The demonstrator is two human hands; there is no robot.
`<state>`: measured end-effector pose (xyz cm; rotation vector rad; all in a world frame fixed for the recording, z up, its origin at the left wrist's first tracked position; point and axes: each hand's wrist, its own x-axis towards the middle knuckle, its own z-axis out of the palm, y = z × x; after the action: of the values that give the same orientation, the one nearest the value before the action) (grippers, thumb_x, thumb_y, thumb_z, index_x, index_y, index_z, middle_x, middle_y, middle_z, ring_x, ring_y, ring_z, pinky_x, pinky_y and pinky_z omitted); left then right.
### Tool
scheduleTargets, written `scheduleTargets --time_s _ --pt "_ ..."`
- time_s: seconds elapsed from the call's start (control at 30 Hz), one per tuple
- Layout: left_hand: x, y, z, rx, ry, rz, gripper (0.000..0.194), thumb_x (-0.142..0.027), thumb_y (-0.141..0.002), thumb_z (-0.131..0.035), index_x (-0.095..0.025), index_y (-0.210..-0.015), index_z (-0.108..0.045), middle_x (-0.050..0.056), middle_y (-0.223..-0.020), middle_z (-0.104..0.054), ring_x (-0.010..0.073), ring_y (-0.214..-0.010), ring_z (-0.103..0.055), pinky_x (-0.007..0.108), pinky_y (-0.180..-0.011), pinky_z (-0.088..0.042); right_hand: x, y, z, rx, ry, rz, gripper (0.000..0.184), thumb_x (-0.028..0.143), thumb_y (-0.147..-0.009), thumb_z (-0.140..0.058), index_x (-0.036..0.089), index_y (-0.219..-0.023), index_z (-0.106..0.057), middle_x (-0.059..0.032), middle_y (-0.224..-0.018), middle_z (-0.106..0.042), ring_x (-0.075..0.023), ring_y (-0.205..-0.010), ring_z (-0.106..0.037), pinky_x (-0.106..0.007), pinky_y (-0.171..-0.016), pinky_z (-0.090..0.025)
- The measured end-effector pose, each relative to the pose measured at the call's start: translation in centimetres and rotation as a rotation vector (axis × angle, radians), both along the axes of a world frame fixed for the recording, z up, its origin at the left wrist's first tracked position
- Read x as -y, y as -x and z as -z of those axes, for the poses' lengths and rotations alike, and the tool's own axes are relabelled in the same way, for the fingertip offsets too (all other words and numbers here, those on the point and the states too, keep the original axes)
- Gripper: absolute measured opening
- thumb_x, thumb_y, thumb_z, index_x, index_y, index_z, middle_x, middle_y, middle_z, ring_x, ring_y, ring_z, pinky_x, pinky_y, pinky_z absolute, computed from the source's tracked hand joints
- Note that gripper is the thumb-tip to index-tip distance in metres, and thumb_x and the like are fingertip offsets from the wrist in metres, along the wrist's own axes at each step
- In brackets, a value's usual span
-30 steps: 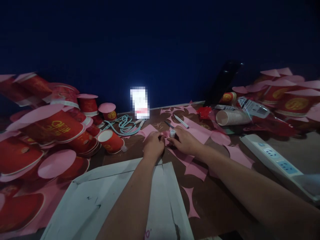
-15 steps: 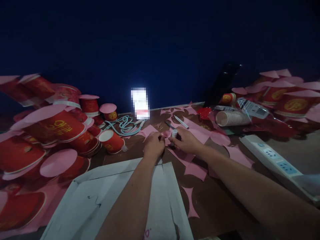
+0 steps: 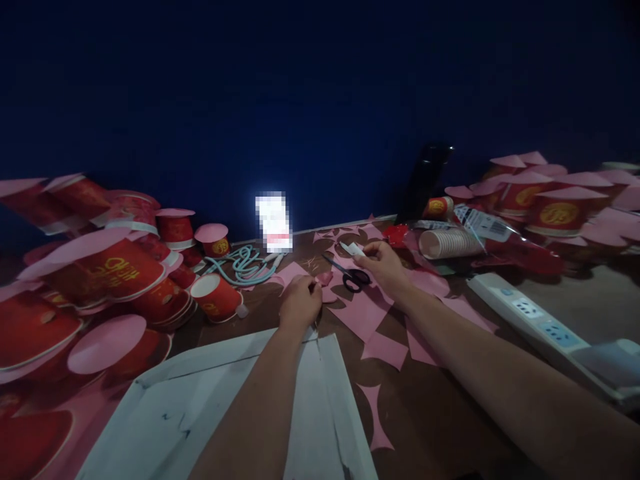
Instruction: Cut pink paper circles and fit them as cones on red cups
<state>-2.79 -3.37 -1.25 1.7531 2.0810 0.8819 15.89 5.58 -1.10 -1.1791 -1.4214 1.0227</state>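
Note:
My left hand (image 3: 301,303) is closed in a pinch on a small curled piece of pink paper (image 3: 325,278), low over the table. Farther forward and to the right, my right hand (image 3: 384,265) is closed with its fingertips on a small white tube (image 3: 355,249). The fingers hide most of the tube, and a white pen partly overlaps it. Black-handled scissors (image 3: 356,280) lie between my hands, blades pointing away to the left. Pink paper offcuts (image 3: 361,317) lie under and around the scissors.
Red paper cups (image 3: 125,267) with pink tops crowd the left, and more (image 3: 560,210) stand at right. A tipped cup (image 3: 216,298), blue cable (image 3: 245,263), lit phone (image 3: 274,223), stacked cups (image 3: 450,244), power strip (image 3: 540,323) and white board (image 3: 200,400) surround my hands.
My right hand has moved forward and right with the white tube, away from my left hand, uncovering the scissors. My left hand keeps its pinch. The view has shifted slightly.

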Motion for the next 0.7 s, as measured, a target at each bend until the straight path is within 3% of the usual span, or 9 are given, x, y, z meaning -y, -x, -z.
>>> scheduleTargets --time_s 0.1,0.23,0.47,0.6,0.7 --pt "0.03 0.04 0.0 0.006 0.0 0.003 0.023 -0.031 -0.086 -0.046 -0.02 -0.085 -0.066 0.008 -0.1 -0.064 0.0213 -0.095 -0.057 0.031 -0.081 -0.041 0.12 -0.13 -0.04 0.225 -0.153 0.044 0.036 0.028 -0.072 -0.064 0.018 -0.106 -0.058 -0.0045 -0.093 -0.064 -0.0171 -0.079 -0.061 -0.031 -0.072 -0.049" --pt "0.12 0.05 -0.11 0.005 0.006 0.016 0.023 -0.031 -0.086 -0.047 -0.019 -0.086 -0.067 0.008 -0.1 -0.064 0.0214 -0.096 -0.057 0.032 -0.082 -0.041 0.17 -0.53 -0.04 0.495 -0.35 0.046 0.029 0.026 -0.079 -0.056 0.016 -0.105 -0.064 -0.0086 -0.102 -0.065 -0.022 -0.097 -0.056 -0.035 -0.087 -0.044" --pt "0.1 0.08 -0.04 0.009 0.003 0.022 0.022 -0.03 -0.085 -0.048 -0.019 -0.085 -0.067 0.008 -0.1 -0.064 0.0202 -0.095 -0.057 0.031 -0.082 -0.041 0.28 -0.79 0.06 0.754 -0.288 0.06 0.03 0.029 -0.08 -0.058 0.02 -0.108 -0.064 -0.0067 -0.095 -0.066 -0.0213 -0.088 -0.058 -0.031 -0.077 -0.044" --pt "0.14 0.03 -0.23 -0.009 0.011 0.026 0.023 -0.031 -0.086 -0.047 -0.019 -0.084 -0.066 0.008 -0.097 -0.064 0.0198 -0.093 -0.057 0.03 -0.08 -0.041 0.59 -0.64 -0.33 0.802 -0.279 0.069 0.029 0.023 -0.082 -0.054 0.02 -0.11 -0.063 -0.0071 -0.096 -0.067 -0.0228 -0.091 -0.059 -0.033 -0.079 -0.044" --pt "0.2 0.02 -0.28 -0.016 -0.002 0.03 0.023 -0.031 -0.087 -0.047 -0.02 -0.083 -0.065 0.007 -0.095 -0.063 0.0198 -0.091 -0.057 0.03 -0.079 -0.041 0.99 -0.52 -0.58 0.771 -0.367 0.112 0.03 0.024 -0.083 -0.054 0.018 -0.11 -0.062 -0.0094 -0.1 -0.065 -0.0247 -0.095 -0.058 -0.036 -0.085 -0.043"
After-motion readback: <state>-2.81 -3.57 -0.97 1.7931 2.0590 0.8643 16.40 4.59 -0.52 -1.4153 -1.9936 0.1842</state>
